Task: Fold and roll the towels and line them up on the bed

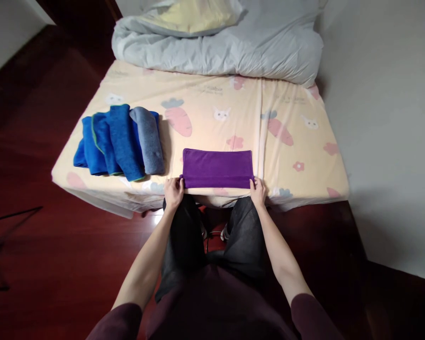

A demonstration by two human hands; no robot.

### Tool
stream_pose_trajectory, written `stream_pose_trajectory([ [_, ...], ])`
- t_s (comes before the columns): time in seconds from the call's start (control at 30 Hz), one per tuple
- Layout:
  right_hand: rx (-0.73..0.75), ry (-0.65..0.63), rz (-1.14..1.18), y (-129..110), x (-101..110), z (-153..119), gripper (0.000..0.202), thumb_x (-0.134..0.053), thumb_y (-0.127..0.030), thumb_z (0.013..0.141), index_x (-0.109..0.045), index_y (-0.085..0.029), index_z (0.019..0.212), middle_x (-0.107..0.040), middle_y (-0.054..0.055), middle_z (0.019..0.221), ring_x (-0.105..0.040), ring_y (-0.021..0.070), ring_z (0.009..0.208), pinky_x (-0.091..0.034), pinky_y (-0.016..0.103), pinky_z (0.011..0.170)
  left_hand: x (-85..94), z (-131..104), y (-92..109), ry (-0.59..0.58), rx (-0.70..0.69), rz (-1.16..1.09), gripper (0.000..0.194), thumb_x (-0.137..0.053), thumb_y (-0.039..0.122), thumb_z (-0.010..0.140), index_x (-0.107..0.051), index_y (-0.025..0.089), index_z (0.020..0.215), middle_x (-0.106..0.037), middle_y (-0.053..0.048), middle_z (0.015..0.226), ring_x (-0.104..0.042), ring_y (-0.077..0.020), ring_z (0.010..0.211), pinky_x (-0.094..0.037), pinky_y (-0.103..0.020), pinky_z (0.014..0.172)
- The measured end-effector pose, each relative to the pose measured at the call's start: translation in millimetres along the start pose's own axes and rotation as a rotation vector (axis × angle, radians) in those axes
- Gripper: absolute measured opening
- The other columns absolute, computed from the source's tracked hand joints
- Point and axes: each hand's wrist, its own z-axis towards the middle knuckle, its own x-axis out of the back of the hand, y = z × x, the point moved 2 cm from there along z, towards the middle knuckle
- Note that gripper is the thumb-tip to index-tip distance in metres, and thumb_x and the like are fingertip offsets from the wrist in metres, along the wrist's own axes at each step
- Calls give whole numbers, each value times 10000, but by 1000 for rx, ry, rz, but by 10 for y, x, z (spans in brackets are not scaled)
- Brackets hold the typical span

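A purple cloth (217, 165) lies flat as a wide rectangle at the bed's front edge, with a folded strip along its near side. My left hand (174, 191) pinches its near left corner. At the near right corner, the fingers of my right hand (258, 190) are closed on the same cloth. To the left on the bed, several rolled or folded blue cloths (122, 137) lie side by side, some with green edging. A grey-blue rolled cloth (148, 141) rests at the right end of that group.
The bed (205, 94) has a cream sheet with carrot and rabbit prints. A bunched pale quilt (212, 52) and a yellow item (198, 14) lie at its far end. A wall (386, 118) stands at the right. Dark thin legs of a stand (14, 215) show at the far left.
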Motion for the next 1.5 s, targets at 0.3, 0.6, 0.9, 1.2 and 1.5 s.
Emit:
stream_pose_trajectory([
  [0.3, -22, 1, 75, 16, 26, -35, 457, -521, -574, 1017, -722, -179, 1129, -742, 104, 929, -682, 215, 780, -567, 341, 800, 33, -25, -23, -6, -21, -19, 282, -500, 451, 1025, -609, 237, 877, -606, -80, 813, -563, -288, 888, -483, -453, 899],
  [0.6, 241, 177, -6, -138, 143, -76, 279, -552, -394, 1045, -740, -218, 1152, -727, 127, 1187, -693, 264, 1118, -541, 427, 1044, 61, -79, 36, 86, -108, -38, 270, -533, 397, 1026, -669, 206, 1161, -669, -168, 1225, -605, -317, 1178, -485, -522, 1068],
  [0.9, 467, -47, -14, -293, 193, -91, 297, -603, -331, 1030, -748, -254, 1277, -719, 84, 1378, -629, 283, 1338, -459, 513, 1172, 27, -111, 204, -212, -432, -87, 432, -532, 355, 1032, -627, 245, 1439, -586, -95, 1540, -492, -283, 1491, -388, -572, 1256],
  [1.2, 509, -178, -63, -296, 115, -42, 476, -634, -291, 952, -659, -213, 1421, -651, 100, 1477, -564, 286, 1437, -456, 502, 1178, -71, -60, 176, -269, -397, -23, 633, -570, 275, 944, -497, 236, 1571, -519, -79, 1602, -429, -286, 1537, -336, -566, 1297],
  [1.5, 445, -134, -26, -261, 68, -25, 530, -520, -101, 906, -680, -210, 1399, -690, 85, 1429, -605, 249, 1393, -470, 476, 1181, -146, -37, 62, -210, -342, -88, 666, -430, 28, 835, -618, 207, 1448, -591, -93, 1534, -496, -236, 1493, -369, -548, 1288],
])
